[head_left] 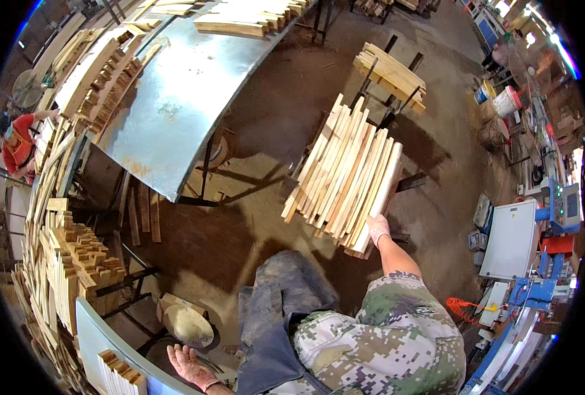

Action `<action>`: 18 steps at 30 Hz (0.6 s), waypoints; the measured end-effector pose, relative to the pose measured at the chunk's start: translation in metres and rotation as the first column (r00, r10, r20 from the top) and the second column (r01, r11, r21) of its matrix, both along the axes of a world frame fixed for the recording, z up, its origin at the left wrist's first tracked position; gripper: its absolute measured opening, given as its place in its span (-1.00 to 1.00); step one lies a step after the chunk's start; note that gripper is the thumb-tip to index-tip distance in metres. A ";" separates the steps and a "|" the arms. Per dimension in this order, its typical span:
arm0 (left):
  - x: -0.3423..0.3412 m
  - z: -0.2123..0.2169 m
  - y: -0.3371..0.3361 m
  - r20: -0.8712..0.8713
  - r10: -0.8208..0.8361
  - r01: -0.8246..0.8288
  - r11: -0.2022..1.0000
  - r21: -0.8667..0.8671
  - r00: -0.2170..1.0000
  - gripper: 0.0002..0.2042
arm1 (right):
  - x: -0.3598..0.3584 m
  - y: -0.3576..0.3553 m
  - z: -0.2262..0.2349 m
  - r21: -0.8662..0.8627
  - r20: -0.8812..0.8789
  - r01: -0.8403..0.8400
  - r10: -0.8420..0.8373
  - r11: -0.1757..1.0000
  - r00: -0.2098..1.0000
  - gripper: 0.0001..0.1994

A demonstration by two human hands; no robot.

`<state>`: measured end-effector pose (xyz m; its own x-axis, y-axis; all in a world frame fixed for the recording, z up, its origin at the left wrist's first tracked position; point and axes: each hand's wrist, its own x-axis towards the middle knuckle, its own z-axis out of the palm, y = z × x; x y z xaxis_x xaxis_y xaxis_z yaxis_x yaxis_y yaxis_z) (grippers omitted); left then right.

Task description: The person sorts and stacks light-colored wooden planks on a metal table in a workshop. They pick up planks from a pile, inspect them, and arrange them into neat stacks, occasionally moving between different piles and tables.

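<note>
A stack of pale wooden strips (345,174) lies on a dark metal stand ahead of me, the strips pointing away at a slant. My right hand (378,229), in a thin glove, grips the near end of the rightmost strip (383,187); its fingertips are partly hidden against the wood. My left hand (190,367) is low on the left, beside the curved edge of a blue-grey table. Its fingers are spread, and it holds nothing.
A metal-topped table (174,85) bears more strips (250,16) at its far end. A further wood stack (391,71) stands behind mine. Wood blocks (85,263) are piled at left, near a person in red (20,145). Blue machinery (536,289) stands at right.
</note>
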<state>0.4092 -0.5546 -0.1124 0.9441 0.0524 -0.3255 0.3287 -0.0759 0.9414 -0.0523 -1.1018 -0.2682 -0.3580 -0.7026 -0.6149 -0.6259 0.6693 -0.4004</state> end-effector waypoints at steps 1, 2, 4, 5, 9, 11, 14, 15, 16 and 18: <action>0.004 0.000 -0.011 -0.024 -0.048 0.049 0.999 0.019 0.999 -0.49 | -0.008 0.001 -0.006 -0.044 0.114 -0.033 0.038 0.998 0.993 -0.45; 0.008 0.001 -0.022 -0.043 -0.078 0.079 0.997 0.022 0.996 -0.49 | -0.024 -0.007 -0.044 0.064 0.123 0.086 -0.094 0.994 0.988 -0.37; 0.008 0.003 -0.037 -0.072 -0.099 0.101 0.994 0.031 0.992 -0.50 | -0.038 -0.018 -0.090 0.221 0.135 0.166 -0.198 0.961 0.971 -0.20; 0.002 0.012 -0.055 -0.085 -0.090 0.096 0.993 0.065 0.992 -0.50 | -0.043 -0.017 -0.093 0.184 0.132 0.131 -0.157 0.974 0.979 -0.19; -0.015 0.025 -0.101 -0.118 -0.044 0.062 0.987 0.146 0.992 -0.51 | -0.036 -0.010 -0.080 0.097 0.327 0.105 -0.131 0.990 0.936 -0.21; -0.015 0.017 -0.103 -0.157 -0.087 0.098 0.993 0.063 0.984 -0.51 | -0.051 -0.007 -0.102 0.112 0.271 0.223 -0.246 0.968 0.931 -0.25; -0.021 0.001 -0.076 -0.158 -0.154 0.125 0.976 -0.178 0.975 -0.52 | -0.053 0.011 -0.089 0.019 0.548 0.226 -0.199 0.974 0.813 -0.35; -0.016 0.001 -0.068 -0.160 -0.170 0.123 0.956 -0.268 0.972 -0.53 | -0.055 0.025 -0.082 0.011 0.697 0.288 -0.214 0.957 0.684 -0.39; -0.021 0.000 -0.065 -0.150 -0.120 0.085 0.973 -0.216 0.981 -0.55 | -0.045 0.033 -0.058 0.097 0.678 0.270 -0.262 0.958 0.687 -0.39; -0.027 0.014 -0.074 -0.140 -0.021 0.001 0.990 -0.142 0.990 -0.57 | -0.035 0.062 -0.022 0.272 0.805 0.154 -0.312 0.950 0.505 -0.30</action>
<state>0.3826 -0.6283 -0.0986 0.8885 -0.0135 -0.4587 0.4588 0.0498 0.8872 -0.0872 -1.0399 -0.2904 0.2337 -0.5475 -0.8035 0.1267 0.8365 -0.5331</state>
